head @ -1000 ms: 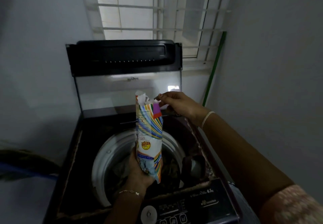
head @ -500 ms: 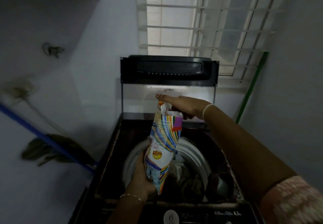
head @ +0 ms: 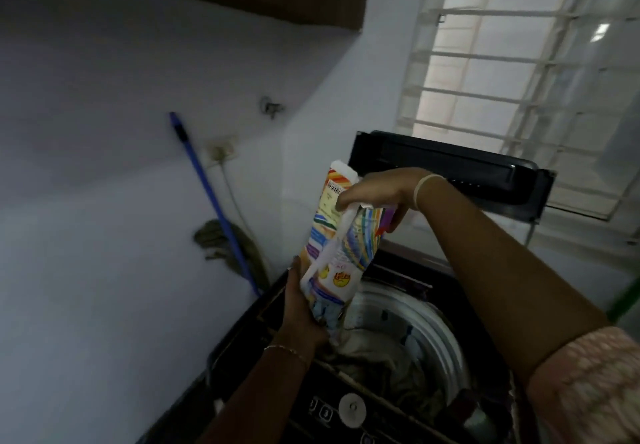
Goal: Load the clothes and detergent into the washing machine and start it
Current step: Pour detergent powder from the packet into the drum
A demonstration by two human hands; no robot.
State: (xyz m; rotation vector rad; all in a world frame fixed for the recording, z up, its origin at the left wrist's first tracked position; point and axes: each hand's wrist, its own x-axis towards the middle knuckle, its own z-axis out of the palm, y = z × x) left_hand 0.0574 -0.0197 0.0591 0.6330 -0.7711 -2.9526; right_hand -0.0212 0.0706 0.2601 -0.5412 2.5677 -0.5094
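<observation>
- The clothes already lay in the drum of the washing machine, whose lid stood raised at the back, so the loading of laundry looked done.
- Whether any detergent had gone in could not be told; no powder showed on the clothes.
- The detergent packet was held upright above the left rim of the drum, its torn top up and leaning a little to the left.
- The left hand cupped the packet's base from below, its grip wrapped closed round the bottom, wrist bent upward.
- The right hand reached across from the right, its grip pinching the packet's open top, forearm stretched over the drum.
- Left to do, by my judgement: close the lid and start the machine at the control panel near the front edge.
</observation>
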